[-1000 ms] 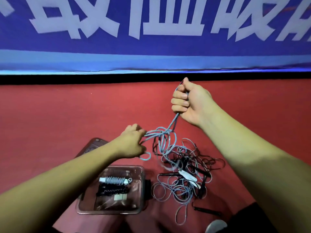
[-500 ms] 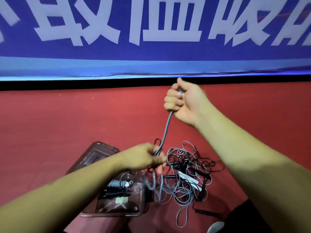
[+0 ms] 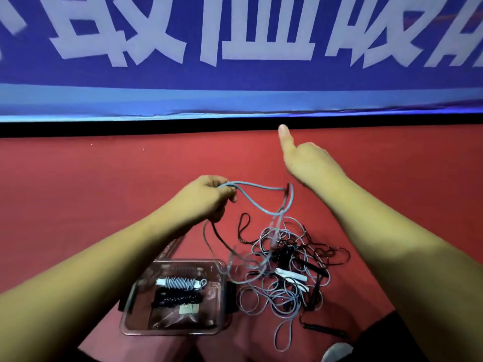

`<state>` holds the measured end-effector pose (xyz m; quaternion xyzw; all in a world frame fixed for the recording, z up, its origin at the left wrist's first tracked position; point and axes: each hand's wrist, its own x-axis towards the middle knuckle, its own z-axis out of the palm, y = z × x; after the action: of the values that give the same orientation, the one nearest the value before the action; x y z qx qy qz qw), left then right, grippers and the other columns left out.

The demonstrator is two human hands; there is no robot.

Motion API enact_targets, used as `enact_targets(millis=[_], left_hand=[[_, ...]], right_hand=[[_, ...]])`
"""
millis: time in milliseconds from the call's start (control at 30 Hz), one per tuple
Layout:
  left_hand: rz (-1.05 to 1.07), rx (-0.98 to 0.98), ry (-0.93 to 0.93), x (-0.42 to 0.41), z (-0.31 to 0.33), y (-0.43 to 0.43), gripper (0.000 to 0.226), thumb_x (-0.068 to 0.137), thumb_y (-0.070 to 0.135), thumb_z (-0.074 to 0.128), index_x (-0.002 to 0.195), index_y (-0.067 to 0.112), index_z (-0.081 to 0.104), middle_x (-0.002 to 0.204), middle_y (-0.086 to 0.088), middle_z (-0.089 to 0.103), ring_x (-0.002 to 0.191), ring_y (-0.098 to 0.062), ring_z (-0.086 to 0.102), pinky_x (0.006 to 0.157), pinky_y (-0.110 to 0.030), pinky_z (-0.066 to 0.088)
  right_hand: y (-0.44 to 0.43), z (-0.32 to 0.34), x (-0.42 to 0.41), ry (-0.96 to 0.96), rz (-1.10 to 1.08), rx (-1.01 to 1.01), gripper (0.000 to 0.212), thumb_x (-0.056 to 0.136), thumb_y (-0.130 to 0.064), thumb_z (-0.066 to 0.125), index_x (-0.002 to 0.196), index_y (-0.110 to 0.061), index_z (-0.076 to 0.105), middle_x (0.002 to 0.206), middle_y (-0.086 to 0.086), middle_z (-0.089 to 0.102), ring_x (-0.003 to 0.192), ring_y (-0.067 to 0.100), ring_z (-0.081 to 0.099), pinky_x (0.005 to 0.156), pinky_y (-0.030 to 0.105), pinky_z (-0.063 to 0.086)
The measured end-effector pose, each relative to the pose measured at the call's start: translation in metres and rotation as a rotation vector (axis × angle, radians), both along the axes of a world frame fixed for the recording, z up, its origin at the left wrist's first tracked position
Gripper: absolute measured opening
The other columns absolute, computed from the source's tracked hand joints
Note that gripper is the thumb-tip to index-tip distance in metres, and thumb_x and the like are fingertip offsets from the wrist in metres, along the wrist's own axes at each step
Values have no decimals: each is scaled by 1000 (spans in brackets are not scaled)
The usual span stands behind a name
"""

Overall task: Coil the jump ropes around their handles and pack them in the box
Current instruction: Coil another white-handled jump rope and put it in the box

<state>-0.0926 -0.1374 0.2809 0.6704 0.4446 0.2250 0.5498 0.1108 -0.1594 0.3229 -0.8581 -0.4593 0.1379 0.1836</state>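
Note:
My left hand (image 3: 209, 197) grips a bunch of loops of the blue-grey jump rope (image 3: 258, 188) above the red floor. From there the rope runs right to a bend just under my right hand (image 3: 308, 163), then drops into the tangled pile of blue-grey and black ropes (image 3: 285, 273). My right hand is raised with its thumb sticking up. Its fingers are hidden, so whether they hold the rope cannot be told. The clear plastic box (image 3: 167, 333) lies below my left forearm. Inside are a coiled blue-grey rope (image 3: 180, 283) and a coiled black rope (image 3: 177, 299).
White handles (image 3: 290, 275) lie in the pile, and a black handle (image 3: 324, 331) lies at its near edge. The box lid (image 3: 170, 248) shows behind the box, partly under my forearm. A blue banner wall (image 3: 235, 74) closes off the far side of the red floor.
My left hand rose from near the box, bringing rope loops with it. My right hand's fist opened at the thumb, and the rope's top now sits lower, under that hand.

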Motion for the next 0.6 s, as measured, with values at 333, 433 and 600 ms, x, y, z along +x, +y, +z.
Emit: enact_targets(millis=[333,433,600], left_hand=[[117,90,87,-21,15,20,20,91,2,54,73,5,61,52,-6,35,41,-18,33,45,-22,26],[98,104,102,-28,13,22,21,91,5,54,72,6,61,53,-5,37,43,-18,34,46,-23,27],[83,190,136,-24,14,21,17,90,9,57,75,2,62,55,-10,44,50,-19,38,51,-27,31]], right_hand=[[-17,-17,-43,719,613,-24,26,99,-22,56,80,-5,62,60,5,58,65,20,64,79,41,51],[-11,-20,-49,451,598,90,31,91,-37,65,82,-7,62,76,5,63,67,11,56,75,35,47],[-16,-31,-71,806,659,-26,11,93,-11,62,89,-1,61,63,2,59,60,18,57,67,31,48]])
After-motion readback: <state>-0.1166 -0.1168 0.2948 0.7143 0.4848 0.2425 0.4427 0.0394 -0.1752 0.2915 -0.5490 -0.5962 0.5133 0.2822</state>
